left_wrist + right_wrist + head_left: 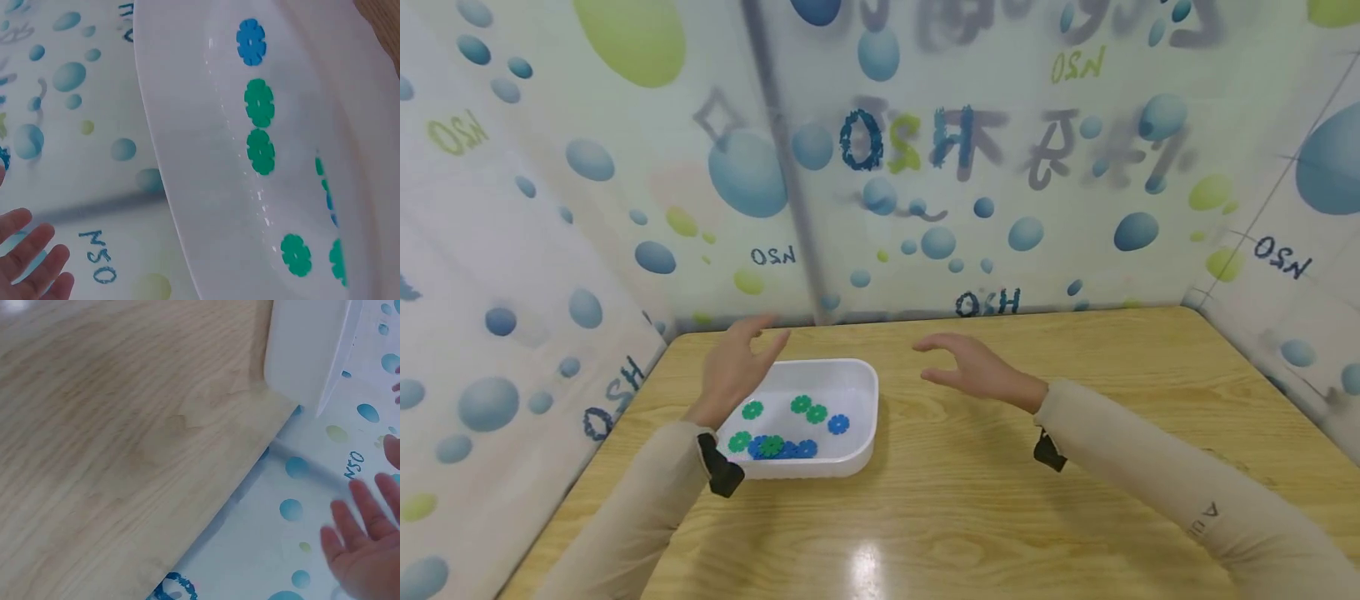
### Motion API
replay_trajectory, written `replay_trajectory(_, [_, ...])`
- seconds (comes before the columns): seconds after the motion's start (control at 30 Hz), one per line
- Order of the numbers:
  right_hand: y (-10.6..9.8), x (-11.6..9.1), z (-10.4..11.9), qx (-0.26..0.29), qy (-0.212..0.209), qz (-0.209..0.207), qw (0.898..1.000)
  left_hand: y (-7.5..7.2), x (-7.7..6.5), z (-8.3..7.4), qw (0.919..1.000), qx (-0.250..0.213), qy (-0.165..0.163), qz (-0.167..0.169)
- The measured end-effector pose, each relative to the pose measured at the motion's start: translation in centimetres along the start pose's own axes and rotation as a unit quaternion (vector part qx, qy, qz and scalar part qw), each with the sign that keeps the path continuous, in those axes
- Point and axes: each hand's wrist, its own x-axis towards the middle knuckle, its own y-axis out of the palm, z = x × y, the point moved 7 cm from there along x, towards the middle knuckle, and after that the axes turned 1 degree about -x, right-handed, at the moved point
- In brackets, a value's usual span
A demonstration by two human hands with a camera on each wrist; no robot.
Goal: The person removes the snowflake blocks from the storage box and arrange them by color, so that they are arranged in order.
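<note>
A white plastic tray point(867, 417) stands on the left part of the wooden table. Inside lie several flower-shaped plastic discs, among them a blue disc point(838, 424) and a green disc point(752, 409); more blue and green ones overlap along the near wall. My left hand point(734, 368) hovers above the tray's left side with nothing in it, thumb and fingers spread apart. To the right of the tray my right hand point(973, 367) is held over the table, its fingers extended and holding nothing. In the left wrist view a green disc point(295, 255) shows clearly.
Printed curtains point(925, 250) with bubbles and lettering hang behind the table and on both sides. The wooden table point(955, 517) stretches out in front and to the right. Dark wrist straps point(721, 467) sit on the beige sleeves.
</note>
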Motion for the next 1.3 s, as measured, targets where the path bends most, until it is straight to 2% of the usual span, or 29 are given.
replay_trajectory(0.13, [0.4, 1.7, 0.9, 0.036, -0.008, 0.000, 0.999, -0.5, -0.4, 2.1, 0.9999, -0.009, -0.010, -0.004])
replay_trajectory(0.17, [0.6, 2.1, 1.1, 0.045, -0.007, 0.003, 0.999, -0.4, -0.2, 3.3, 0.9998, -0.016, -0.012, -0.005])
replay_trajectory(0.27, [1.1, 3.6, 1.9, 0.061, -0.006, 0.005, 0.998, -0.3, -0.3, 4.8, 0.9990, -0.022, -0.036, 0.015])
replay_trajectory(0.37, [1.8, 5.0, 2.7, 0.066, -0.007, 0.004, 0.998, -0.2, -0.5, 6.1, 0.9980, -0.021, -0.050, 0.032])
replay_trajectory(0.4, [2.0, 5.4, 2.9, 0.066, -0.009, 0.002, 0.998, -0.3, -0.7, 5.9, 0.9975, -0.014, -0.055, 0.043])
replay_trajectory(0.57, [3.1, 6.9, 3.5, 0.071, -0.002, -0.011, 0.997, 0.0, -0.9, 7.7, 0.9961, -0.003, -0.053, 0.070])
replay_trajectory(0.87, [5.5, 8.2, 2.9, 0.094, 0.044, -0.003, 0.995, 0.6, -1.5, 11.2, 0.9865, -0.044, -0.097, 0.124])
replay_trajectory(1.1, [6.1, 8.5, 2.5, 0.090, 0.065, -0.004, 0.994, 0.4, -2.4, 13.3, 0.9823, -0.055, -0.111, 0.140])
replay_trajectory(1.3, [6.8, 9.0, 3.2, 0.095, 0.062, -0.001, 0.994, 0.4, -3.2, 14.7, 0.9778, -0.076, -0.114, 0.159])
